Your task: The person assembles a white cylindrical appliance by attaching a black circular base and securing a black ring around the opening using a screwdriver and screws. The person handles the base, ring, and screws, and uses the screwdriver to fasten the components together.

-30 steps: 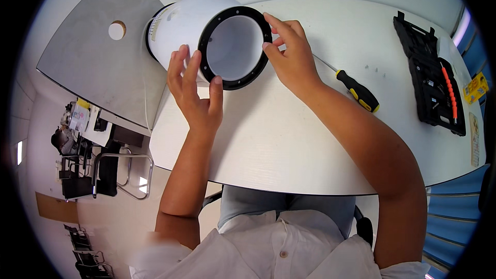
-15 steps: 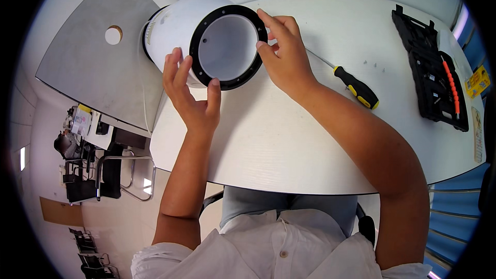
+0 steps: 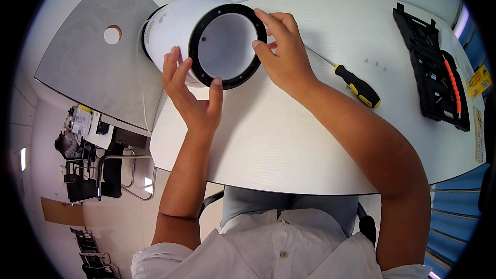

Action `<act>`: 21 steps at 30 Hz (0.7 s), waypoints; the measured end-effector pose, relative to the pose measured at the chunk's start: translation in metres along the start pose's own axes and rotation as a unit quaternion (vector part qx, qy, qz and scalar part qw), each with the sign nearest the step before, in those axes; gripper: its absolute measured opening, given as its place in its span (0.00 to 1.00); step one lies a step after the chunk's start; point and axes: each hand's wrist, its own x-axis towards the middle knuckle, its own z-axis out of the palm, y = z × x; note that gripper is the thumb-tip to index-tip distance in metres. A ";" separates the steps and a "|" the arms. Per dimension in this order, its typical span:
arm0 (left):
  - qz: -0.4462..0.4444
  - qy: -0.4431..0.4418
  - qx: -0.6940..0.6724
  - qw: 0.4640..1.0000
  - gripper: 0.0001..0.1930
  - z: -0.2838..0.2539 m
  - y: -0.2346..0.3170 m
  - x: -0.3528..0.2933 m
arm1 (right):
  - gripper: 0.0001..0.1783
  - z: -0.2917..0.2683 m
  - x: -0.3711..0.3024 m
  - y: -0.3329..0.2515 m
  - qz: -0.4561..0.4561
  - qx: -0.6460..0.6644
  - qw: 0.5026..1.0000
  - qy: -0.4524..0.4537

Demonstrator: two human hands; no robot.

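Note:
A white barrel-shaped housing (image 3: 178, 20) lies on its side at the table's far left, its open end turned toward me. Around that opening runs a flat black ring (image 3: 198, 33) dotted with small holes. My left hand (image 3: 192, 93) cups the ring's lower left, fingertips on the outer side and thumb on the bottom edge. On the opposite side, my right hand (image 3: 284, 46) pinches the ring's right edge, with the thumb tip at its front face. The housing's pale inside shows a small dark hole. What lies behind the fingers is hidden.
Right of my right hand lies a black-and-yellow screwdriver (image 3: 357, 87), with several tiny screws (image 3: 376, 64) beyond it. An open black tool case (image 3: 431, 75) holding an orange flexible shaft (image 3: 452, 85) sits far right, near a yellow box (image 3: 479, 81). A grey desk (image 3: 93, 67) adjoins at left.
My left thumb has slid slightly right along the ring's lower edge. The right thumb tip has shifted a little left. The housing keeps nearly the same place.

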 end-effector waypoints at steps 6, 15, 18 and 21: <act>-0.001 -0.001 -0.004 1.000 0.30 0.000 0.000 0.000 | 0.29 -0.003 0.001 -0.001 0.008 0.021 1.000 -0.021; 0.000 0.004 -0.004 1.000 0.29 0.000 0.000 0.000 | 0.30 -0.005 0.001 -0.004 0.002 -0.002 0.999 -0.033; -0.004 0.004 0.004 1.000 0.29 0.000 0.001 0.000 | 0.31 -0.006 0.001 -0.006 0.010 -0.003 0.999 -0.037; -0.005 0.002 0.006 1.000 0.29 0.000 0.000 0.000 | 0.31 -0.006 0.001 -0.005 0.010 -0.009 0.999 -0.036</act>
